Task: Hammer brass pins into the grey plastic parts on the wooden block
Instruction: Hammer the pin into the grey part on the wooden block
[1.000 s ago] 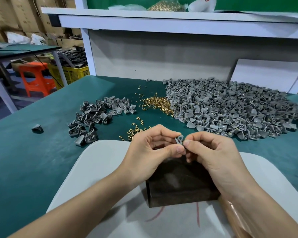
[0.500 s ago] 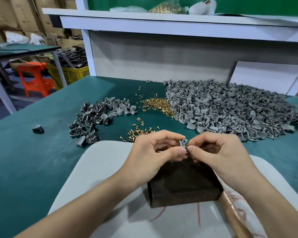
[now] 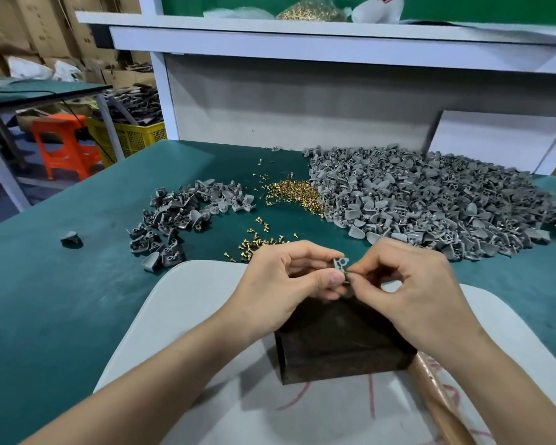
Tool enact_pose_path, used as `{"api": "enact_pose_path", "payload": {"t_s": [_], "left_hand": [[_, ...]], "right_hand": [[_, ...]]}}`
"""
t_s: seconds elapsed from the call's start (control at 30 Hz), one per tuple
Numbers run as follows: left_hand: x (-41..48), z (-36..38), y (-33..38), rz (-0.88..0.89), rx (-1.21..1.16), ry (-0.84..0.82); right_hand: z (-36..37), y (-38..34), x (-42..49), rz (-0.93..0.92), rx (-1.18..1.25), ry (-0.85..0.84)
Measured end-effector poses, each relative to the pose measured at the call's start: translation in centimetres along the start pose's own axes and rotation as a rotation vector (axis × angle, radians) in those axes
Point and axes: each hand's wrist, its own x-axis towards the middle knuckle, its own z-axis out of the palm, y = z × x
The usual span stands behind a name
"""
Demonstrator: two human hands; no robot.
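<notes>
Nearest me, at the lower right of the frame, a brown handle [image 3: 437, 403] lies under my right forearm. I take it for the hammer's, though its head is out of view. The wooden block [image 3: 341, 342] stands on a white board [image 3: 187, 316] whose red pen strokes spell nothing readable.

Above the block's far edge my left hand [image 3: 283, 284] pinches a grey plastic part [image 3: 340, 264] between thumb and forefinger. My right hand [image 3: 411, 290] pinches at its lower edge, fingertips tight together; whether a pin sits between them I cannot tell.

Over the last second both hands have stayed put and only the part has turned, so its round hole now faces me. I judge the pin is still being fitted, with hammering yet to come.

Beyond, on the green tabletop [image 3: 61, 300], lie loose brass pins [image 3: 257, 244], a small pile of parts [image 3: 180, 216] at centre left and the big heap [image 3: 430, 203] at centre right. A white object [image 3: 376, 8] on the shelf bears a mark too small to read.
</notes>
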Motion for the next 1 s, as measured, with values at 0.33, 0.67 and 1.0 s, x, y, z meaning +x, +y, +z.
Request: {"api": "enact_pose_path", "payload": {"t_s": [0.33, 0.67, 1.0], "left_hand": [[-0.07, 0.03, 0.01, -0.001, -0.026, 0.01], [-0.16, 0.12, 0.26, 0.006, -0.013, -0.008], [-0.22, 0.35, 0.04, 0.007, -0.052, 0.03]], "right_hand": [[-0.1, 0.34, 0.1, 0.088, 0.124, -0.05], [-0.47, 0.59, 0.16, 0.132, 0.214, -0.102], [0.31, 0.16, -0.15, 0.16, 0.208, -0.026]]}}
